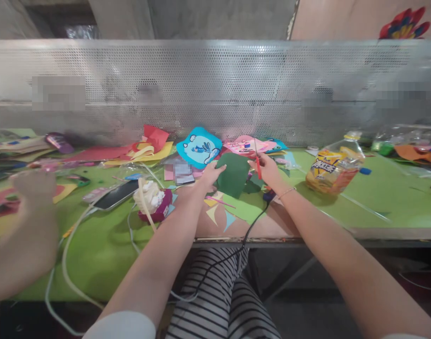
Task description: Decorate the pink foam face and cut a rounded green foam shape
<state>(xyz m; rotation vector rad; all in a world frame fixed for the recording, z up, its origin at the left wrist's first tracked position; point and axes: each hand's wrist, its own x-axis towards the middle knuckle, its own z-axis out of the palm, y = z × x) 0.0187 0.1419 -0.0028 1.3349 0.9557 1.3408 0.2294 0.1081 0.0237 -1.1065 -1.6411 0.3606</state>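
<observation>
My left hand (211, 173) grips the left edge of a dark green foam sheet (234, 175), fingers closed on it above the green table (95, 245). My right hand (268, 170) is closed around a thin red-handled tool (258, 167) at the sheet's right edge; whether it is scissors or a knife I cannot make out. More dark green offcuts (252, 186) lie under the right hand. Small yellow and teal paper triangles (219, 214) lie in front of the sheet.
A blue cartoon cutout (198, 147) and pink cutouts (245, 145) lie behind. A phone (115, 194), a tape-like holder with white stuff (152, 202), cables (65, 263) and a yellow bottle (333, 169) sit on the table. Another person's arm (23, 235) is at left. A perforated metal screen (215, 84) backs the table.
</observation>
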